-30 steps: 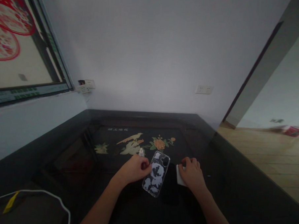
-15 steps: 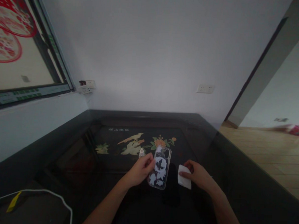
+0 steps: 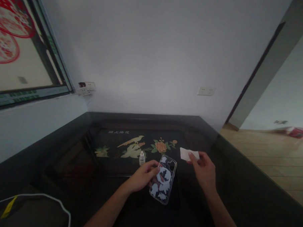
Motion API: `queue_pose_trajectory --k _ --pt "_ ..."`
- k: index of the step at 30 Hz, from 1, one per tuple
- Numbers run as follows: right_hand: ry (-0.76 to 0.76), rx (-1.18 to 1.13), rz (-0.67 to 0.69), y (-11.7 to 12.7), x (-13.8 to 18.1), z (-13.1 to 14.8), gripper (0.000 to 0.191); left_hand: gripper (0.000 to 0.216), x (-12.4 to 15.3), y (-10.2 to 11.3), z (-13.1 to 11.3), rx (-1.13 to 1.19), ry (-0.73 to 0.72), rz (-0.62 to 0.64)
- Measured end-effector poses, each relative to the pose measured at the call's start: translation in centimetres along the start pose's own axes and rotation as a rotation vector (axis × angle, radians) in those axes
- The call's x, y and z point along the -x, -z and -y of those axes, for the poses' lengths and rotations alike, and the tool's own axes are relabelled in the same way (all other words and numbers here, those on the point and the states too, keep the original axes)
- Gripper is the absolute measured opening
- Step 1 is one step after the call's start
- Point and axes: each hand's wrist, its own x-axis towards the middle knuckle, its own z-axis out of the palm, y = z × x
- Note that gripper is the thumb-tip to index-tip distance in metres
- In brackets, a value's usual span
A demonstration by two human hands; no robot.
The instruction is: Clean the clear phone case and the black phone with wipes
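A clear phone case (image 3: 164, 186) with pale printed shapes and a white ring is tilted above the dark tabletop. My left hand (image 3: 145, 175) is closed on its left edge, thumb on the printed face and the other fingers partly hidden behind it. To the right, my right hand (image 3: 203, 167) pinches a small folded white tissue (image 3: 187, 154) between thumb and fingers, apart from the case. Just beyond my left hand stands a small clear dropper bottle (image 3: 142, 158) with a white cap.
The glossy black table (image 3: 111, 120) carries an inlaid bird-and-flower picture (image 3: 133, 148). A white cable (image 3: 44, 195) with a yellow tag (image 3: 9, 207) curves at lower left. Behind rises a pale wall with sockets (image 3: 206, 91); a window (image 3: 23, 57) is at left.
My right hand has lifted away and turned, carrying the tissue up and farther from me. The case has tilted and come slightly closer in my left hand, so more of the bottle shows.
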Motion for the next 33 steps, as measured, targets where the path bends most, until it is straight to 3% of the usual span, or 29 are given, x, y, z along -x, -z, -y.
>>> queue_pose_trajectory --k 3,7,11,15,19,21,23,29,33 --pt "0.142 -0.137 -0.009 -1.3 1.4 0.4 0.025 0.044 0.1 -0.5 -0.1 -0.035 -0.018 -0.044" --pt "0.389 -0.108 0.298 -2.7 3.1 0.7 0.008 0.044 0.0 -0.7 -0.1 -0.043 -0.019 -0.061" --pt "0.466 -0.021 0.475 -3.0 4.3 0.7 0.009 0.043 -0.2 -0.4 0.2 -0.035 -0.066 -0.099" --pt "0.209 -0.077 0.533 -2.6 4.9 0.2 0.012 0.042 -0.5 -0.1 0.4 -0.036 -0.088 -0.154" --pt "-0.167 -0.239 0.811 -2.5 5.1 0.5 0.027 0.04 -0.7 0.2 0.9 -0.044 -0.111 -0.156" --pt "-0.253 -0.281 0.904 -2.6 4.9 0.9 0.03 0.039 -0.8 0.3 1.1 -0.045 -0.122 -0.157" --pt "-0.247 -0.299 0.844 -2.8 4.5 1.2 0.031 0.039 -0.9 0.3 1.2 -0.048 -0.127 -0.161" --pt "-0.08 -0.37 0.258 -3.0 2.6 0.3 0.032 0.041 -0.7 0.2 1.0 -0.046 -0.086 -0.13" --pt "0.012 -0.396 0.193 -3.1 2.6 -0.5 0.029 0.043 -0.4 0.1 0.7 -0.061 -0.079 -0.101"
